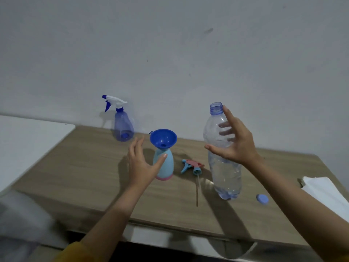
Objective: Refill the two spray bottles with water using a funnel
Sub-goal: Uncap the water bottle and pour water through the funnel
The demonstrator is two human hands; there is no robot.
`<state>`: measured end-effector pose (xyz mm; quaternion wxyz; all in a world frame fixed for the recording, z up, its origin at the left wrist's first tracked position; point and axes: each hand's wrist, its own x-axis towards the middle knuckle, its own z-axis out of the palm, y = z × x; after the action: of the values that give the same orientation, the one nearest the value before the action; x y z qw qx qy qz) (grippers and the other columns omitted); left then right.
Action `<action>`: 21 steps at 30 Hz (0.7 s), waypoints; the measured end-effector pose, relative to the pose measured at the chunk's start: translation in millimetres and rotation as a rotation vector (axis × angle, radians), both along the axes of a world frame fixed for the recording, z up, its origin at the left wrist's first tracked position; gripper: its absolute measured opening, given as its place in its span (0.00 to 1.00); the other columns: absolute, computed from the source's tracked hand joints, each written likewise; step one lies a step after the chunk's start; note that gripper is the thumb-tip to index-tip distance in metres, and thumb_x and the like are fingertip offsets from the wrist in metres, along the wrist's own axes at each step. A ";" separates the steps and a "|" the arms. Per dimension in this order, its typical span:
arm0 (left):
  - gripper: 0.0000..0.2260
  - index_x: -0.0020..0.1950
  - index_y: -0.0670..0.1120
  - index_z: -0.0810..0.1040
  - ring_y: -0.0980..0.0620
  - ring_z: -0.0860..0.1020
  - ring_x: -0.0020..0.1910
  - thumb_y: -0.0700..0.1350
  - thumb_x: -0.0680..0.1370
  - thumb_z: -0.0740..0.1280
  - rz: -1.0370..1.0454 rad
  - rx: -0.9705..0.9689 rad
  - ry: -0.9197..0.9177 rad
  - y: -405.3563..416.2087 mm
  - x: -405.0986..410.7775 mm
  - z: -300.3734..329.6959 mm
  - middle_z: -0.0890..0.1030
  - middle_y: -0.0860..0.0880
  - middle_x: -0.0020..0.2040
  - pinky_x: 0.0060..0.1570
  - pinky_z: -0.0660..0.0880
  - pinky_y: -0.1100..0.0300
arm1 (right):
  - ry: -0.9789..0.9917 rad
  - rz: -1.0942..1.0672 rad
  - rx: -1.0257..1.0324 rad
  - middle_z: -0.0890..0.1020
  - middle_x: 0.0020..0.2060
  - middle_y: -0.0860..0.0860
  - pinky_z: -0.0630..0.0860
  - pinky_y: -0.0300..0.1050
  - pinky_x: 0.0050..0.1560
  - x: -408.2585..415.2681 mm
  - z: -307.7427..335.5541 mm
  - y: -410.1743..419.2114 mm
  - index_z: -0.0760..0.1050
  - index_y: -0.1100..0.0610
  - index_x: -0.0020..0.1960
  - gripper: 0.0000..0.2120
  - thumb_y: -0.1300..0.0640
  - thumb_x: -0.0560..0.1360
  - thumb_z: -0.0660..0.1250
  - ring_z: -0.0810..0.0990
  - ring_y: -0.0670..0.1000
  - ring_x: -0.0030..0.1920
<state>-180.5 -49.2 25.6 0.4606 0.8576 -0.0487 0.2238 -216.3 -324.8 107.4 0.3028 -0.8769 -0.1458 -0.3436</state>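
A light blue spray bottle (164, 167) with a pink base stands uncapped mid-table, with a dark blue funnel (163, 138) seated in its neck. My left hand (140, 163) is open just left of it, thumb tip at its side. Its blue-and-pink spray head (192, 166) lies on the table to the right, tube pointing toward me. A clear water bottle (224, 167), uncapped and partly full, stands further right. My right hand (236, 140) is cupped around its upper part with fingers spread, some behind the plastic. A purple spray bottle (123, 125) with a white trigger stands by the wall.
The water bottle's blue cap (262, 199) lies on the wooden table (94, 176) near the right. White paper (324, 191) sits at the table's right edge. A white surface (28, 138) adjoins on the left, and a wall runs close behind.
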 end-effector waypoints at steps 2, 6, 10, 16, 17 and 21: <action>0.40 0.72 0.47 0.64 0.50 0.67 0.69 0.57 0.65 0.76 -0.064 -0.011 0.031 3.6 2.9 0.7 0.64 0.47 0.72 0.64 0.69 0.51 | 0.052 0.011 -0.080 0.78 0.48 0.51 0.81 0.43 0.40 1.0 3.9 9.0 0.55 0.43 0.76 0.51 0.36 0.59 0.76 0.78 0.42 0.41; 0.43 0.74 0.47 0.61 0.59 0.64 0.66 0.56 0.65 0.77 -0.171 -0.111 0.057 3.2 15.6 8.6 0.65 0.50 0.71 0.65 0.66 0.58 | 0.225 -0.010 -0.208 0.77 0.45 0.49 0.77 0.45 0.39 -0.7 5.6 30.6 0.52 0.36 0.75 0.51 0.28 0.57 0.70 0.75 0.37 0.39; 0.47 0.75 0.53 0.56 0.54 0.71 0.64 0.64 0.62 0.75 -0.261 -0.216 0.162 -2.1 33.0 8.2 0.68 0.51 0.69 0.61 0.71 0.56 | 0.359 0.006 -0.264 0.76 0.41 0.50 0.75 0.45 0.41 -2.7 -1.0 44.6 0.50 0.34 0.75 0.51 0.27 0.57 0.68 0.74 0.42 0.40; 0.42 0.73 0.54 0.62 0.53 0.73 0.62 0.61 0.64 0.75 -0.342 -0.258 0.258 -5.9 45.4 9.8 0.70 0.51 0.67 0.61 0.73 0.54 | 0.492 -0.009 -0.342 0.76 0.42 0.49 0.75 0.45 0.43 -3.3 2.5 55.3 0.46 0.31 0.74 0.54 0.30 0.56 0.72 0.77 0.46 0.42; 0.42 0.73 0.54 0.62 0.52 0.73 0.63 0.61 0.64 0.75 -0.352 -0.254 0.265 -5.8 46.4 9.4 0.71 0.52 0.67 0.61 0.73 0.53 | 0.503 -0.020 -0.364 0.76 0.42 0.49 0.74 0.44 0.43 -2.5 4.8 57.4 0.46 0.30 0.73 0.54 0.30 0.56 0.73 0.77 0.46 0.42; 0.41 0.71 0.54 0.64 0.52 0.75 0.59 0.61 0.62 0.77 -0.384 -0.286 0.276 -3.3 48.0 11.6 0.73 0.52 0.65 0.58 0.75 0.52 | 0.550 -0.082 -0.443 0.75 0.41 0.48 0.66 0.37 0.37 1.6 16.3 65.0 0.45 0.28 0.72 0.54 0.32 0.56 0.75 0.74 0.45 0.40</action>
<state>-132.5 -52.5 37.2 0.6133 0.7813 -0.1148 0.0179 -214.7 -259.8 123.7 0.1191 -0.9861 -0.0947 -0.0666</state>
